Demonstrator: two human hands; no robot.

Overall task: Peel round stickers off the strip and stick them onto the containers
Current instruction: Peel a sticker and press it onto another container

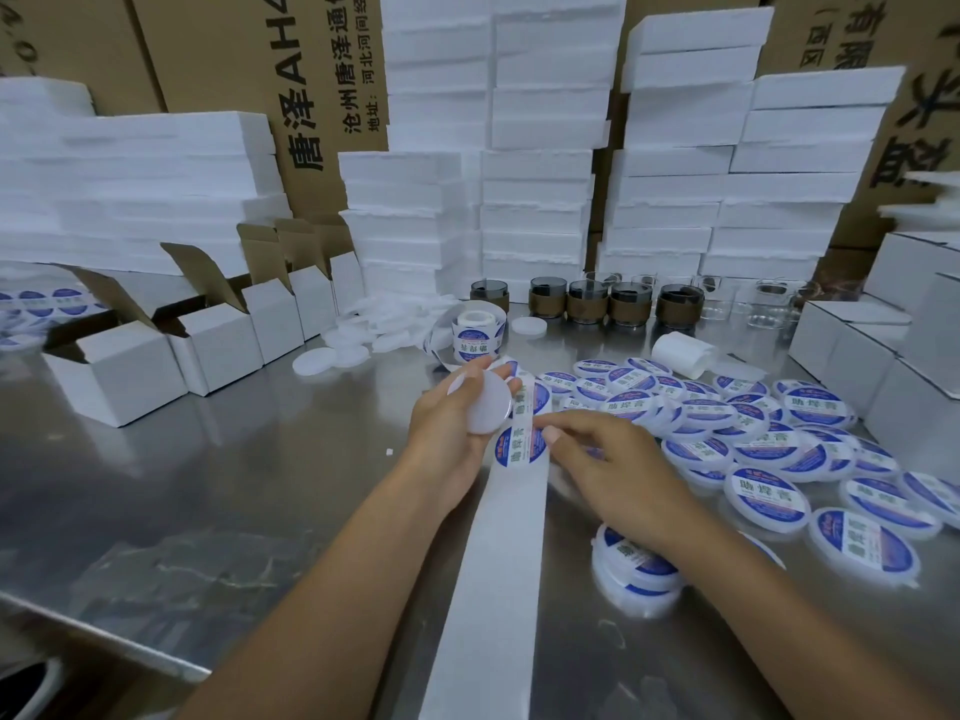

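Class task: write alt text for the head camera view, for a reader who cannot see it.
The left hand holds a plain white container while the right hand picks at a round sticker on the strip. Labelled containers lie to the right on the metal table.
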